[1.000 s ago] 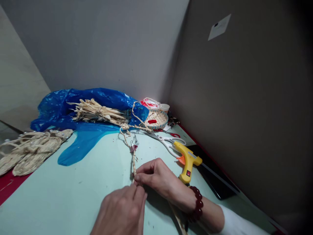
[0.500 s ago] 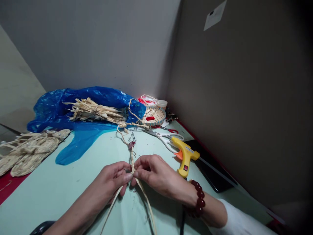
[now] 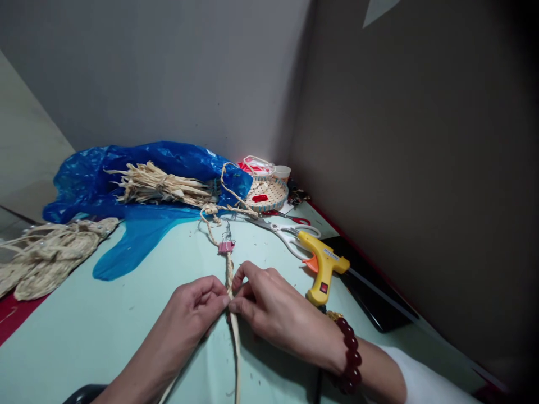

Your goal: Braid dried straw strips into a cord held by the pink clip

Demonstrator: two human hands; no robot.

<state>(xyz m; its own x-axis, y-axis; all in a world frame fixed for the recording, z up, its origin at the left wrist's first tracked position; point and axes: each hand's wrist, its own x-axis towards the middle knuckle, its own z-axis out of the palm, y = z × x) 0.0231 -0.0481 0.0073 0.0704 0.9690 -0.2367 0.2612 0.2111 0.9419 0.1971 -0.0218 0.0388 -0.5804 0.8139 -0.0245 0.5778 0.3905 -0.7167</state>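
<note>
A thin braid of pale dried plant strands [image 3: 229,270] runs down the middle of the table toward me. Its far end is held in a pink binder clip [image 3: 226,247]. My left hand [image 3: 197,306] pinches the lower end of the braid between thumb and fingers. From the other side my right hand [image 3: 265,300], with a dark red bead bracelet at the wrist, pinches the same spot, fingertips almost touching the left ones. A loose strand [image 3: 236,348] hangs down between the hands, and another shows below my left forearm.
To the right lie a yellow glue gun [image 3: 322,266], white-handled scissors [image 3: 286,235] and a black flat object [image 3: 374,297]. Behind are a strand bundle [image 3: 162,186] on a blue plastic bag [image 3: 76,179] and a woven basket [image 3: 275,196]. Woven sandals [image 3: 54,252] rest at left.
My hands have stayed at the braid's end, fingertips shifting slightly. The right-hand loose strand has swung inward and now hangs nearly straight. The clip has turned slightly, and the view has shifted a little.
</note>
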